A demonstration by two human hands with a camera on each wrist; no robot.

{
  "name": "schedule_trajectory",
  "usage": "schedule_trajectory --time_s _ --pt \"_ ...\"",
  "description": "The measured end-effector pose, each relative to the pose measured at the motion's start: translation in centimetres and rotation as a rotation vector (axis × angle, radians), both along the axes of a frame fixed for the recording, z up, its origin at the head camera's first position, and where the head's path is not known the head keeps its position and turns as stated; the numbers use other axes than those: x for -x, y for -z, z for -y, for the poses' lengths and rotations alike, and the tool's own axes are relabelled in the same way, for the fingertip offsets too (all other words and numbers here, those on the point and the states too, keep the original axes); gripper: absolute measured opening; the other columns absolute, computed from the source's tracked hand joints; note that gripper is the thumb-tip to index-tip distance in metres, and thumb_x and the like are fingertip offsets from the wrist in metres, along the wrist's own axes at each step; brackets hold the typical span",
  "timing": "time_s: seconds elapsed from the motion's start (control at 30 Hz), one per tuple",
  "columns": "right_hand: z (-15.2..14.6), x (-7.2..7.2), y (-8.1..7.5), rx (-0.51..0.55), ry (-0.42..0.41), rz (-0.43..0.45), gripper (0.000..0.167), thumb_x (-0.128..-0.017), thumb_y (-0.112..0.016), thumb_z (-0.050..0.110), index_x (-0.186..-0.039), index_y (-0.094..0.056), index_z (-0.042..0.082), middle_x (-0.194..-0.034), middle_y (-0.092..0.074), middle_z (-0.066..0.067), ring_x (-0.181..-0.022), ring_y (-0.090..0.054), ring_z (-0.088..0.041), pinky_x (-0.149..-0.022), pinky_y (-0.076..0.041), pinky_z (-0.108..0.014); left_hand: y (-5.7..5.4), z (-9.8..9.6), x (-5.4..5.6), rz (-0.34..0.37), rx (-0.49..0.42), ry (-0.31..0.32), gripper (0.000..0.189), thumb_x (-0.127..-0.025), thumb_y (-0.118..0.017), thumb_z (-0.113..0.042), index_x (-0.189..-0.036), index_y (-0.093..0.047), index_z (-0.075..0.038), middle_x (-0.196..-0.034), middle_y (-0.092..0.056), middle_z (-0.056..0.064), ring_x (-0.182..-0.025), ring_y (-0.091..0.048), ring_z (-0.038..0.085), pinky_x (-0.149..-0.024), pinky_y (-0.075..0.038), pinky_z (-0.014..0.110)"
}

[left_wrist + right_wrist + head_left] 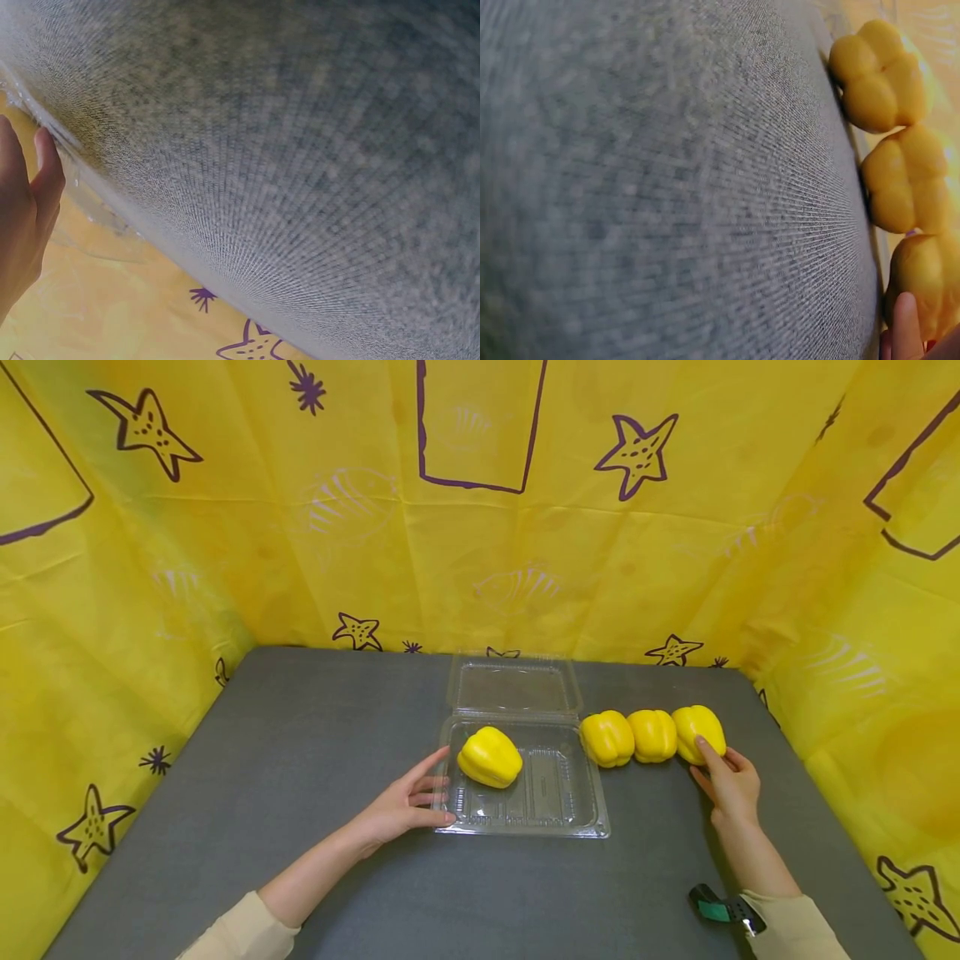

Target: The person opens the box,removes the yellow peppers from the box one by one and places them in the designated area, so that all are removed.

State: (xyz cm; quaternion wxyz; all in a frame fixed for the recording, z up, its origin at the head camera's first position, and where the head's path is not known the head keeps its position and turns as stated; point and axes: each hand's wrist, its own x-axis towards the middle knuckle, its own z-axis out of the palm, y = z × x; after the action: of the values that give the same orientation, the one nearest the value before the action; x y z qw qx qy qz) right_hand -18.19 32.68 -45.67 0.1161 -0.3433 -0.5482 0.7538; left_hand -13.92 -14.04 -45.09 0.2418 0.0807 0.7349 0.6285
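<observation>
One yellow bell pepper (pixel 490 757) lies in the left part of a clear plastic clamshell container (pixel 555 785), whose lid (pixel 516 687) is folded back. My left hand (pixel 408 797) rests at the container's left side, fingers spread and fairly straight, thumb at the front left corner. To the container's right, a row of yellow bell peppers holds a left one (pixel 607 739), a middle one (pixel 652 736) and a right one (pixel 698 732). My right hand (pixel 731 785) grips the right one, with a fingertip (pixel 905 311) against its front.
A dark grey cloth (pixel 300 718) covers the table. Yellow curtain walls (pixel 480 543) printed with starfish and fish rise at the back and both sides. A black and green band (pixel 720 910) sits at my right wrist, by the beige sleeve.
</observation>
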Motion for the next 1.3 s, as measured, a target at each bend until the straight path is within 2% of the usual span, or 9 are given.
schedule_trajectory --time_s 0.23,0.43,0.7,0.93,1.17,1.3 --pt "-0.11 -0.08 0.12 -0.081 -0.061 0.047 0.048 -0.083 -0.078 0.027 -0.114 -0.043 0.019 -0.108 -0.042 0.000 -0.080 -0.055 -0.004 -0.065 -0.055 -0.019 -0.07 -0.01 -0.01 0.002 0.007 -0.003 0.095 -0.082 -0.079 -0.014 -0.156 -0.021 -0.025 -0.145 -0.040 0.027 -0.126 -0.048 0.040 -0.096 -0.047 0.045" --pt "-0.17 -0.25 0.18 -0.133 -0.126 0.089 0.052 -0.086 -0.075 0.029 -0.122 -0.040 0.017 -0.110 -0.041 0.001 -0.085 -0.053 -0.003 -0.068 -0.054 -0.019 -0.08 0.03 0.00 0.003 -0.003 0.006 0.094 -0.083 -0.078 -0.014 -0.157 -0.020 -0.025 -0.146 -0.039 0.027 -0.126 -0.048 0.040 -0.096 -0.048 0.045" --pt "-0.07 -0.19 0.18 -0.138 -0.149 0.101 0.082 -0.087 -0.073 0.032 -0.147 -0.024 0.005 -0.110 -0.040 0.002 -0.083 -0.053 -0.002 -0.066 -0.054 -0.019 0.05 0.06 0.03 0.003 -0.007 0.011 0.094 -0.083 -0.078 -0.014 -0.157 -0.020 -0.025 -0.146 -0.039 0.027 -0.126 -0.048 0.041 -0.096 -0.047 0.046" --pt "0.03 -0.14 -0.01 -0.121 -0.133 0.081 0.076 -0.087 -0.074 0.032 -0.143 -0.028 0.008 -0.108 -0.039 0.003 -0.085 -0.051 -0.003 -0.065 -0.054 -0.019 0.07 0.09 0.05 0.008 -0.004 0.007 0.094 -0.083 -0.078 -0.014 -0.157 -0.020 -0.025 -0.146 -0.039 0.026 -0.126 -0.048 0.040 -0.096 -0.048 0.045" --pt "-0.07 -0.36 -0.22 -0.138 -0.090 0.068 0.051 -0.086 -0.074 0.032 -0.122 -0.041 0.018 -0.109 -0.040 0.004 -0.090 -0.049 -0.005 -0.063 -0.053 -0.017 -0.02 0.06 0.02 0.005 -0.002 0.005 0.093 -0.083 -0.078 -0.014 -0.157 -0.021 -0.025 -0.146 -0.040 0.027 -0.126 -0.048 0.040 -0.096 -0.047 0.046" --pt "-0.09 -0.51 -0.43 -0.147 -0.071 0.040 0.051 -0.087 -0.074 0.030 -0.124 -0.042 0.018 -0.110 -0.040 0.005 -0.094 -0.046 -0.006 -0.062 -0.052 -0.016 -0.07 0.03 0.00 0.004 0.003 0.003 0.093 -0.083 -0.078 -0.014 -0.157 -0.021 -0.024 -0.146 -0.040 0.027 -0.126 -0.048 0.040 -0.096 -0.047 0.046"
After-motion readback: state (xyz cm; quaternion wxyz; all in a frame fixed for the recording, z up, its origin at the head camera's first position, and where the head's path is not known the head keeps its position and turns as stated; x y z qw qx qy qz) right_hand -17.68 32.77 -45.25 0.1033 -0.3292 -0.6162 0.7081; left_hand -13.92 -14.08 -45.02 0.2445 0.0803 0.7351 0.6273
